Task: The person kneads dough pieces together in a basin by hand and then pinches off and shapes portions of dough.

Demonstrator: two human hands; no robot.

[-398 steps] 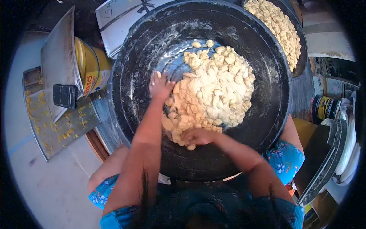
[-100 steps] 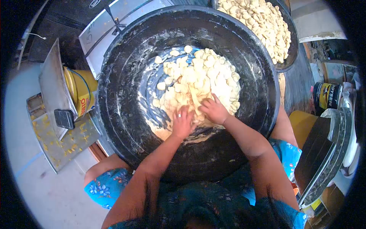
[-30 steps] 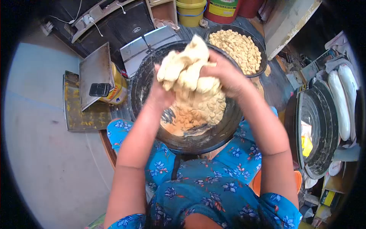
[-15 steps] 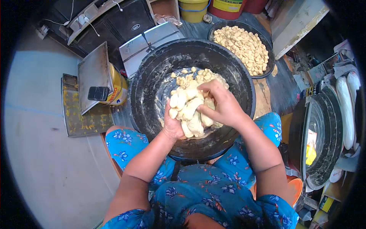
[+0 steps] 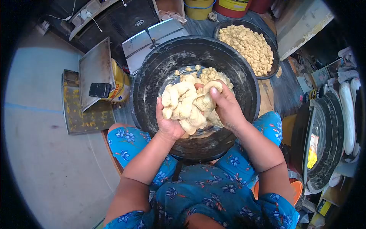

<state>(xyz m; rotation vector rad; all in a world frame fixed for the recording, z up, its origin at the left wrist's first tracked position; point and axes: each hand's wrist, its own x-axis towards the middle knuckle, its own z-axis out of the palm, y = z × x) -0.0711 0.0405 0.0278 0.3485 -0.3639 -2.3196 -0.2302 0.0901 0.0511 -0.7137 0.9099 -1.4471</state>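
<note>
A lumpy mass of pale dough (image 5: 183,105) rests in my left hand (image 5: 167,124), whose fingers cup it from the left and below. My right hand (image 5: 225,103) pinches a strand of that dough between thumb and fingers at the mass's upper right. Both hands are above a large black basin (image 5: 150,65) set between my knees. Small dough pieces (image 5: 217,75) lie heaped in the basin behind my hands, partly hidden by them. The basin's inner wall has whitish smears.
A black tub (image 5: 275,57) full of small dough pieces (image 5: 248,47) stands at the back right. To the left are a yellow bucket (image 5: 121,84), a tray leaning on it and a phone (image 5: 100,90). Another black basin (image 5: 329,133) stands on its side at right.
My right hand has shifted slightly right and now lifts a curved strand of dough at its fingertips. My left hand and its dough mass have moved a little left.
</note>
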